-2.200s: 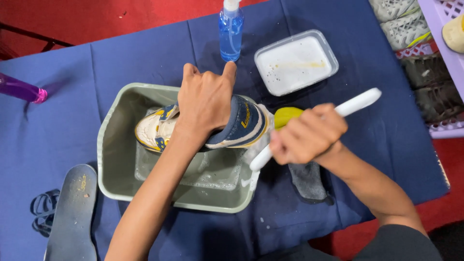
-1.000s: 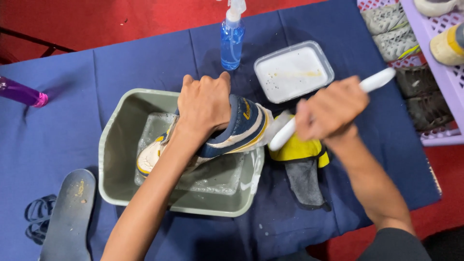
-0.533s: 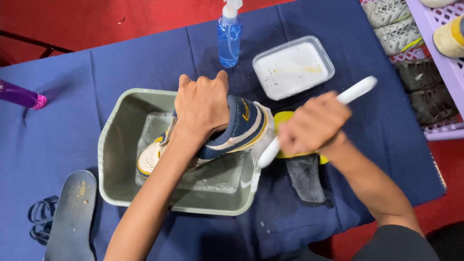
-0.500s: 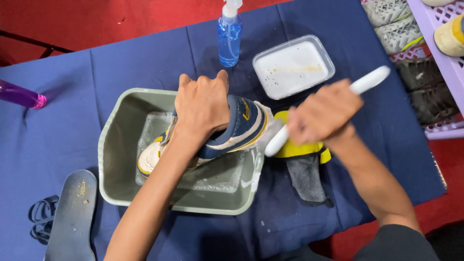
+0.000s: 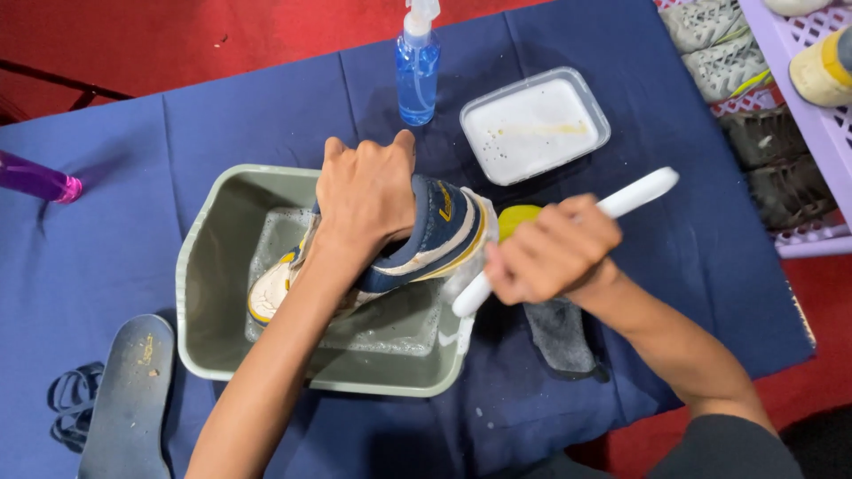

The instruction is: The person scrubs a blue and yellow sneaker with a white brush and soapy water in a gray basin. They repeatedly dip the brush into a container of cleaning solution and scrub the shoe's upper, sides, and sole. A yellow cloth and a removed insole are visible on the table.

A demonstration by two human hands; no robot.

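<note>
A pink bottle (image 5: 35,177) lay at far L on the blue-covered table (image 5: 106,231), w/ a dark insole (image 5: 129,399) & laces (image 5: 67,408) below. A navy/yellow shoe (image 5: 439,235) was held tilted over the grey-green tub (image 5: 200,302), partly inside, gripped at the collar by the L hand (image 5: 368,191). A white brush handle (image 5: 621,200) was clenched in the R hand (image 5: 550,253), its low end at the shoe's heel. Behind: blue spray bottle (image 5: 415,71), white tray (image 5: 532,124). Shoes on a lilac rack (image 5: 812,133) at far R.
</note>
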